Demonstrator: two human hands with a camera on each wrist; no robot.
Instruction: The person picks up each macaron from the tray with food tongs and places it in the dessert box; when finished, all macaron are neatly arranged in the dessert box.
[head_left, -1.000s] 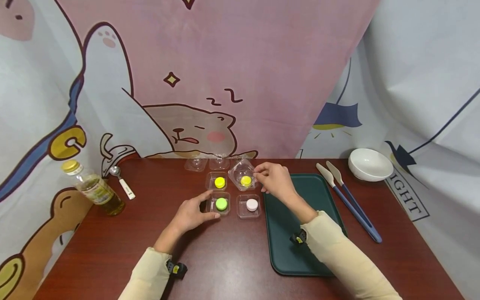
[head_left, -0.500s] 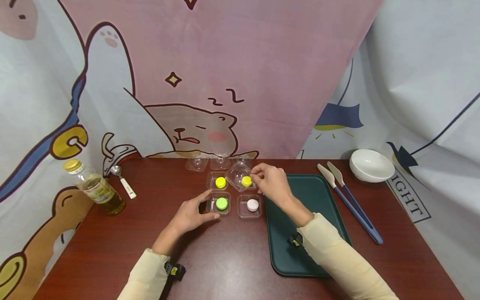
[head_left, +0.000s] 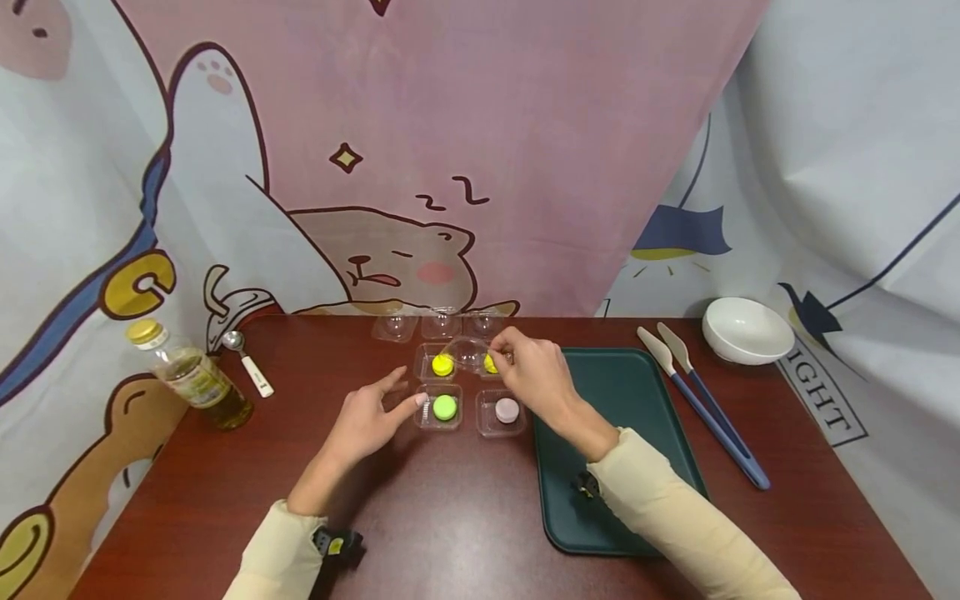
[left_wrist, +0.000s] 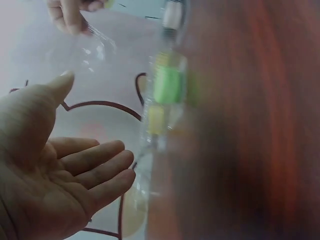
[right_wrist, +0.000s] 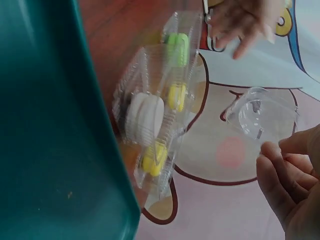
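Note:
My right hand (head_left: 536, 375) pinches the edge of a clear plastic domed lid (right_wrist: 262, 115), raised above the back row of containers. My left hand (head_left: 367, 421) is off the table with fingers spread and nothing in it, just left of the clear container with a green macaron (head_left: 445, 407). To the right of that sits a pale pink macaron (head_left: 507, 410) in its own clear container. Behind them are two more containers, one with a yellow macaron (head_left: 443, 365), the other with a second yellow macaron (head_left: 491, 363), partly hidden by my right hand.
Several clear lids (head_left: 395, 327) stand along the table's back edge. A dark green tray (head_left: 592, 517) lies under my right forearm, with blue-handled tongs (head_left: 712, 408) and a white bowl (head_left: 747, 332) beyond. On the left are an oil bottle (head_left: 197, 387) and a scoop (head_left: 255, 375).
My right hand has moved left with the lid, which is now tipped and held toward the left yellow macaron. My left hand has drawn away from the green macaron's container, to the left.

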